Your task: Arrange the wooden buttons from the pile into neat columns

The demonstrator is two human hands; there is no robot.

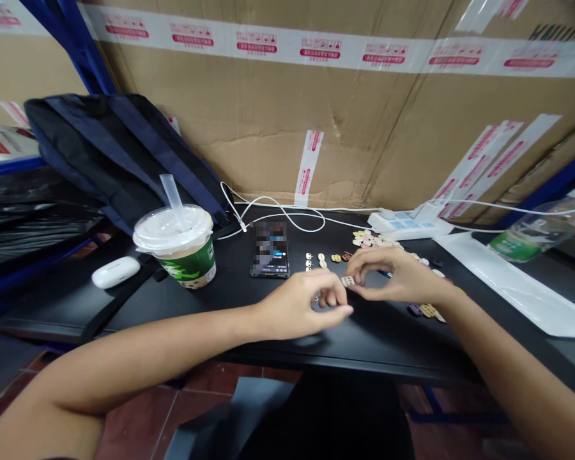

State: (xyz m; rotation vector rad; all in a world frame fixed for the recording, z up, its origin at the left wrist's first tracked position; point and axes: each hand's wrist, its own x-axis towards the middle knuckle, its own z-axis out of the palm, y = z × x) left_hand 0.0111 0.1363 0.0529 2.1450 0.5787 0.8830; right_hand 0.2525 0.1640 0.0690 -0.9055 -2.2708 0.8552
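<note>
Near the middle of the black table, my right hand pinches a small cream-coloured piece with dark marks between thumb and fingers. Close beside it on the left is my left hand, its fingers curled and the thumb near the index fingertip; anything between them is too small to make out. Beyond my hands lie small pale pieces in short rows, with a yellow piece to their right. Behind my right hand spreads a pile of pale pieces. Yellow and purple pieces lie under my right wrist.
A phone lies left of the rows. Further left are a lidded drink cup with a straw, a white earbud case and a backpack. A power strip, white cables, a white sheet and a plastic bottle occupy the right.
</note>
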